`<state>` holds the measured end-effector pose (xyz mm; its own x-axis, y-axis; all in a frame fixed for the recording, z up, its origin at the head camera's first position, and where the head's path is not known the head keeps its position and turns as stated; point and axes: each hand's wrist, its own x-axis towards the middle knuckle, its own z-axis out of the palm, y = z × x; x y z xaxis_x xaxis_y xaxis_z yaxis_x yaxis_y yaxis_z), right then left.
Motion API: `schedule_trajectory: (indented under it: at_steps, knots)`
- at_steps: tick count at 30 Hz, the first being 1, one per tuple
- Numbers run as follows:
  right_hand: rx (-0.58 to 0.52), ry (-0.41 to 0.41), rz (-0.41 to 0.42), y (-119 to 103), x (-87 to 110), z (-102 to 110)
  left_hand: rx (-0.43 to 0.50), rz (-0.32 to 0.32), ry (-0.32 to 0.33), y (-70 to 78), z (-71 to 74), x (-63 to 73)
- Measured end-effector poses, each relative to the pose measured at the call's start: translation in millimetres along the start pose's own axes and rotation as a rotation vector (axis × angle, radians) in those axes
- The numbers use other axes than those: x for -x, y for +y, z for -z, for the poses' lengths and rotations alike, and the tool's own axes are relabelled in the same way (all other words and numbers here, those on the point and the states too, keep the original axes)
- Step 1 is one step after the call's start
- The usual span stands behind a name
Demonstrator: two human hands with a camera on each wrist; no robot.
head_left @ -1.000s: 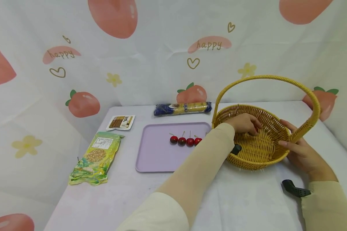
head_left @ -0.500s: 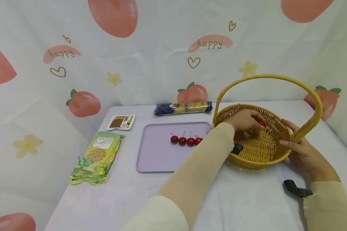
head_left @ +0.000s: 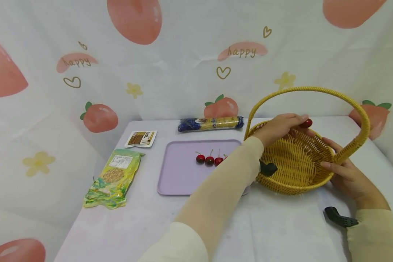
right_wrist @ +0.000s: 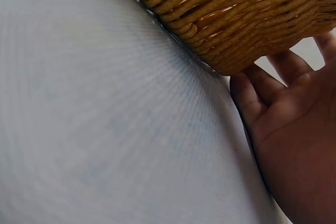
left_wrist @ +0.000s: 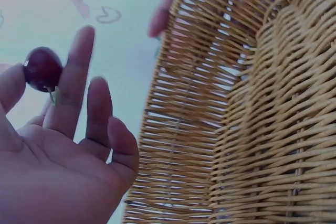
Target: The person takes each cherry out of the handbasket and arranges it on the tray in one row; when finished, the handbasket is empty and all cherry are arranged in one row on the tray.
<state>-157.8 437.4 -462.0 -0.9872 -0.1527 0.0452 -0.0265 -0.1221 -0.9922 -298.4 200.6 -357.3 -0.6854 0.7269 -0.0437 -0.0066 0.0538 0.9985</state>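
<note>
My left hand [head_left: 278, 127] pinches a dark red cherry [head_left: 306, 123] between thumb and index finger, above the far rim of the yellow wicker basket [head_left: 286, 187]. In the left wrist view the cherry [left_wrist: 43, 69] shows a short green stem, and the other fingers are apart from it. My right hand [head_left: 350, 178] holds the basket's right side near the foot of its handle, thumb at the rim. The right wrist view shows fingers of this hand [right_wrist: 296, 103] against the outer wall. A row of cherries [head_left: 209, 161] lies on the lilac tray [head_left: 180, 178], partly hidden by my left arm.
A blue-and-yellow noodle packet [head_left: 211, 124] lies behind the tray. At the left are a small white-and-brown packet [head_left: 141, 139] and a green-yellow bag [head_left: 114, 178]. The tall basket handle [head_left: 311, 88] arches over my left hand. A patterned cloth hangs behind the table.
My left hand has risen from inside the basket toward its far rim, bringing the cherry up with it. The right hand stays at the basket's side. The head view has shifted slightly.
</note>
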Motion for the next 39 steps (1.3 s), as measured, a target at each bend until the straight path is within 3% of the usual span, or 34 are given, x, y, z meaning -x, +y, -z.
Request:
schedule_trajectory:
  at_steps: [7, 15, 20, 24, 29, 39]
  knots:
    - [0.007, -0.019, 0.003, 1, -3.8, -3, 0.095, -0.052, -0.036, 3.6, 14.4, 18.6]
    - [-0.049, -0.066, 0.069, 1, -6.5, -3, 0.033, -0.079, -0.044, 4.8, 24.2, 54.2]
    - [-0.071, -0.066, 0.077, 1, -6.4, -2, 0.021, -0.132, -0.044, -2.1, 33.3, 78.1]
    - [-0.091, -0.067, 0.094, 2, -6.0, -2, 0.099, -0.177, -0.025, -11.2, 44.0, 95.7]
    - [-0.113, -0.071, 0.109, 4, -4.7, -2, 0.22, -0.175, -0.017, -19.4, 58.1, 120.2]
    - [-0.094, -0.043, 0.067, 4, -1.5, -1, 0.192, -0.105, 0.068, -37.7, 84.0, 164.7]
